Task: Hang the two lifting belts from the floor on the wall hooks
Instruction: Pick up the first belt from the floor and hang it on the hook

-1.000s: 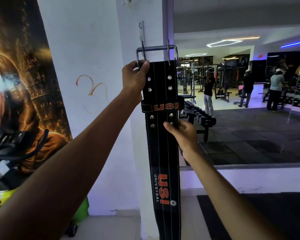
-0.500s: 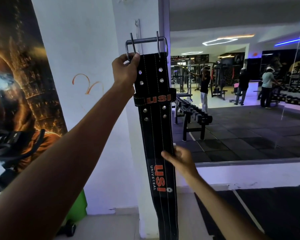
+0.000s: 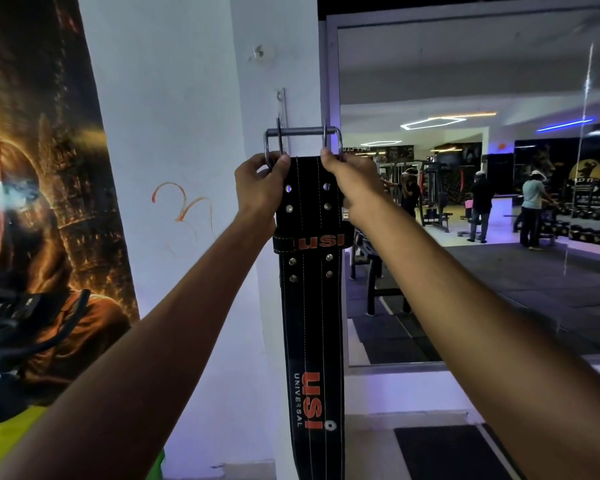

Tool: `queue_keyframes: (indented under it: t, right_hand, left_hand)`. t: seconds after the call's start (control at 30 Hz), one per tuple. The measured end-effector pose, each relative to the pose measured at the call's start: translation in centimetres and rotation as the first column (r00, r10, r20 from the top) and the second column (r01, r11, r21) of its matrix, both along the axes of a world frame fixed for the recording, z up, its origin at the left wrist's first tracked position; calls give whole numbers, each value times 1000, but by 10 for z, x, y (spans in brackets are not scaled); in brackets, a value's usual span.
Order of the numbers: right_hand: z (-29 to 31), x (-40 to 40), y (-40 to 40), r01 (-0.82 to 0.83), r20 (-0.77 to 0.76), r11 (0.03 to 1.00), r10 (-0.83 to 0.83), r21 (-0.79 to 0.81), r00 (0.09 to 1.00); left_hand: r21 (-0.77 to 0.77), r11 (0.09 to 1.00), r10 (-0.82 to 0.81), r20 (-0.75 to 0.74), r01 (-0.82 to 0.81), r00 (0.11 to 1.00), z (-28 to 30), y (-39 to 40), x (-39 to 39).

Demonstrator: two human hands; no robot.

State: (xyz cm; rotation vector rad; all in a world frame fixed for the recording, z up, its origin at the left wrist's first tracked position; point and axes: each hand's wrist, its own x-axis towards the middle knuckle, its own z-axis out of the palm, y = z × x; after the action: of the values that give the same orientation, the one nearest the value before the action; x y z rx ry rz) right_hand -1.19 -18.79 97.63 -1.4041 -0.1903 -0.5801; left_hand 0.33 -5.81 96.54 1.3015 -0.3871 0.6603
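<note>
The wall hook (image 3: 282, 105) sits on the narrow white pillar (image 3: 257, 306), hemmed by the mirror frame (image 3: 329, 81) (right side); bare wall lies open leftward.

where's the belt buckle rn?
Head view, upper centre: the buckle is held against the white pillar by both hands, just below the wall hook, left of the mirror.

One belt (image 3: 311, 306), one hook (image 3: 282, 105), two hands (image 3: 262, 188).

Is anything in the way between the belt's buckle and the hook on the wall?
Nothing visible blocks it. Both the left hand and the right hand hold the belt by its metal buckle, right up at the hook on the white wall. Whether it has caught, I cannot tell.
</note>
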Motion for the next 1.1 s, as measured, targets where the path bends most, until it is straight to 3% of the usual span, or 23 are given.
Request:
queue_keyframes:
  t: [0.2,0.43,0.63,1.1]
  right_hand:
    - [8,-2,18,-1,-55,982,11,189,998]
    - [2,-13,19,69,-73,984,-58,167,996]
    - [-11,-14,19,51,-103,984,-33,170,994]
    - [-7,0,2,67,-46,965,-57,252,997]
  left_hand:
    - [66,997,-39,0,39,999,-9,18,1]
    - [334,933,-173,81,137,982,-72,39,0]
    - [223,963,-174,83,152,981,-113,36,2]
    - [358,903,-140,-277,237,951,-253,21,10]
